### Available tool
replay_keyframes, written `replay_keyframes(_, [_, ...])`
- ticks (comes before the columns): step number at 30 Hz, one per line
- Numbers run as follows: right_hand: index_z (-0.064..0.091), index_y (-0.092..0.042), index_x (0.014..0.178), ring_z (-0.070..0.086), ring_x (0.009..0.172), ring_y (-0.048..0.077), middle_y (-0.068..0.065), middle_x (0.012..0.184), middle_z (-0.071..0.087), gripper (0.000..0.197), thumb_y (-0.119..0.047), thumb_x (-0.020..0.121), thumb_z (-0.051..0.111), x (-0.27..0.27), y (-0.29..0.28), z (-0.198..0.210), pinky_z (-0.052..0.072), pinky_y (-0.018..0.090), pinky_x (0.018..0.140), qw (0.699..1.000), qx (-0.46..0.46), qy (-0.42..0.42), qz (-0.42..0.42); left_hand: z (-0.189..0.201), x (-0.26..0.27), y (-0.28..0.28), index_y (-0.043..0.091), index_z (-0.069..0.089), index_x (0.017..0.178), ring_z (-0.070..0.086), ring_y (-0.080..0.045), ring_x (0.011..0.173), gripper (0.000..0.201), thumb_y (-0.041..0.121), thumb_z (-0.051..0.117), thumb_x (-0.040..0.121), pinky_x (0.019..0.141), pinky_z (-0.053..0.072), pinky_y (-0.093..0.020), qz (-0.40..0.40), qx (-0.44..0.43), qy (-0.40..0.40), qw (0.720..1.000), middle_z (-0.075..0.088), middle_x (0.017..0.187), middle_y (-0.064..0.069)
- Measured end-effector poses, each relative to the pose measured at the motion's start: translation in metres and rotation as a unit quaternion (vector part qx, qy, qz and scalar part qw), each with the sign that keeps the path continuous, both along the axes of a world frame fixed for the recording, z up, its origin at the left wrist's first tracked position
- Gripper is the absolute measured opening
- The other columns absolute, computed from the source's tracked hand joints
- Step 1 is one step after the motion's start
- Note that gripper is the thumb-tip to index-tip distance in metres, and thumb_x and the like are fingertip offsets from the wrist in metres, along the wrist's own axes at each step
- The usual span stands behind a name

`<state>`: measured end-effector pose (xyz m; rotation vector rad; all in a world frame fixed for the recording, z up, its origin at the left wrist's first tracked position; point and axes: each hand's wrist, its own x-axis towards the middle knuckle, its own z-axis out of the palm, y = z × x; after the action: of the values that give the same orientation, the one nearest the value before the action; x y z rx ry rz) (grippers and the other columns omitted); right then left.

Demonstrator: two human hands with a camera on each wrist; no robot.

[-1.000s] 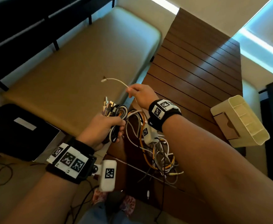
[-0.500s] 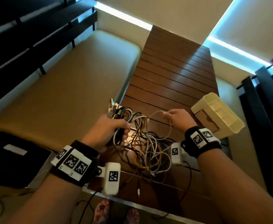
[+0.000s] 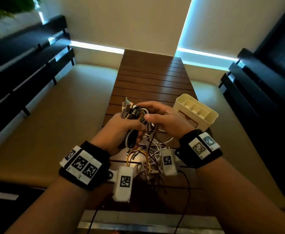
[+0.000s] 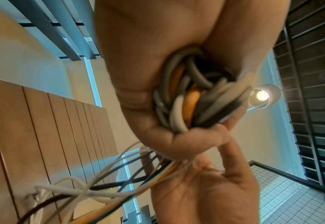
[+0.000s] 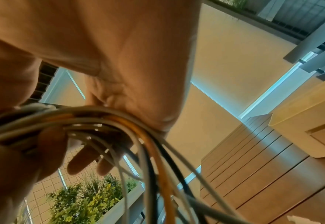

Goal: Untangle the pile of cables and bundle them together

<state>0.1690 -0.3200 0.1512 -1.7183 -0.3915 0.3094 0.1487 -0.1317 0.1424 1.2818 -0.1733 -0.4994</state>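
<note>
My left hand grips a cable bundle above the table, several metal plugs sticking up out of the fist. My right hand meets it from the right, thumb and forefinger pinching the coiled loops at the bundle's top. White, orange and dark loose cables hang from the bundle in a tangle onto the wood. In the left wrist view the coils fill my palm, with the right hand just below. In the right wrist view the strands run under my right palm.
A cream compartment organizer stands just right of my right hand on the slatted wooden table. Beige benches flank the table on both sides. A black flat object lies at the lower left.
My right hand, which pulled a white cable out and then reached to the right of the pile, has come back to the bundle in my left hand. The head view tilted up.
</note>
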Motion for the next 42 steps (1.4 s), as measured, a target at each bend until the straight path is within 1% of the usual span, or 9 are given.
replay_keyframes(4, [0.063,-0.015,0.111,0.068,0.087,0.016,0.003,0.096,0.069,0.028,-0.032,0.090,0.060,-0.014,-0.007,-0.006,0.054,0.026,0.079,1.000,0.014,-0.004,-0.025,0.012,-0.010,-0.004,-0.001,0.057,0.101,0.046,-0.022,0.050,0.029,0.008,0.062,0.074,0.046,0.041,-0.028,-0.011,-0.040,-0.026,0.999,0.047,0.065,-0.011])
replay_keyframes(11, [0.063,-0.018,0.094,0.046,0.057,0.017,-0.001,0.066,0.048,0.020,-0.036,0.092,0.055,-0.029,-0.009,-0.021,0.043,0.031,0.057,0.984,0.144,0.024,-0.098,0.026,-0.014,-0.009,0.009,0.055,0.073,0.046,-0.019,0.053,0.017,0.017,0.068,0.067,0.048,0.041,-0.030,0.034,-0.104,-0.045,0.993,0.047,0.064,-0.005])
replay_keyframes(15, [0.062,-0.021,0.102,0.044,0.060,0.015,-0.001,0.072,0.048,0.030,-0.046,0.095,0.047,-0.032,-0.013,-0.008,0.039,0.030,0.060,0.975,0.181,0.050,-0.119,0.018,-0.016,-0.023,-0.002,0.062,0.087,0.054,-0.023,0.058,0.024,0.012,0.069,0.069,0.052,0.047,-0.032,0.096,-0.069,-0.041,0.992,0.061,0.071,-0.012])
replay_keyframes(19, [0.066,-0.024,0.083,0.049,0.059,0.015,0.002,0.071,0.054,0.040,-0.045,0.104,0.039,-0.042,-0.015,0.008,0.043,0.032,0.060,0.969,0.147,0.015,-0.200,0.014,-0.021,-0.039,-0.009,0.063,0.112,0.063,-0.025,0.067,0.043,0.009,0.068,0.073,0.056,0.053,-0.033,0.107,-0.036,-0.046,0.993,0.065,0.086,-0.023])
replay_keyframes(24, [0.067,-0.025,0.092,0.063,0.077,0.022,0.000,0.078,0.064,0.038,-0.047,0.102,0.038,-0.050,-0.011,0.023,0.053,0.057,0.086,0.969,0.075,-0.050,-0.230,0.017,-0.028,-0.053,-0.002,0.066,0.107,0.066,-0.024,0.074,0.023,-0.008,0.060,0.086,0.063,0.057,-0.035,0.099,-0.030,-0.060,0.993,0.070,0.087,-0.013])
replay_keyframes(29, [0.065,-0.026,0.118,0.069,0.103,0.017,0.001,0.108,0.072,0.037,-0.045,0.105,0.036,-0.056,-0.009,0.028,0.057,0.042,0.089,0.963,0.082,-0.058,-0.250,0.024,-0.031,-0.063,0.004,0.070,0.102,0.070,-0.029,0.079,0.023,-0.009,0.059,0.086,0.069,0.059,-0.040,0.100,-0.022,-0.090,0.991,0.072,0.091,-0.017])
replay_keyframes(36, [0.070,-0.028,0.114,0.067,0.102,0.009,-0.005,0.103,0.074,0.038,-0.044,0.105,0.037,-0.063,-0.015,0.034,0.054,0.032,0.087,0.961,0.051,-0.064,-0.263,0.028,-0.029,-0.070,0.013,0.074,0.095,0.069,-0.037,0.091,0.026,-0.007,0.061,0.084,0.081,0.057,-0.053,0.108,0.002,-0.111,0.988,0.073,0.096,-0.016])
replay_keyframes(39, [0.064,-0.024,0.128,0.059,0.121,0.014,0.000,0.125,0.068,0.051,-0.056,0.100,0.036,-0.061,-0.019,0.033,0.049,0.040,0.102,0.961,0.027,-0.050,-0.272,0.032,-0.028,-0.073,0.013,0.072,0.100,0.071,-0.032,0.091,0.024,-0.004,0.062,0.086,0.079,0.059,-0.047,0.107,0.010,-0.123,0.987,0.075,0.096,-0.013])
replay_keyframes(42, [0.062,-0.023,0.132,0.054,0.127,0.015,0.001,0.133,0.063,0.049,-0.051,0.103,0.036,-0.060,-0.021,0.035,0.048,0.029,0.101,0.961,0.019,-0.050,-0.271,0.036,-0.027,-0.072,0.015,0.071,0.100,0.072,-0.028,0.087,0.023,-0.002,0.063,0.086,0.071,0.058,-0.040,0.104,0.017,-0.143,0.984,0.076,0.092,-0.009])
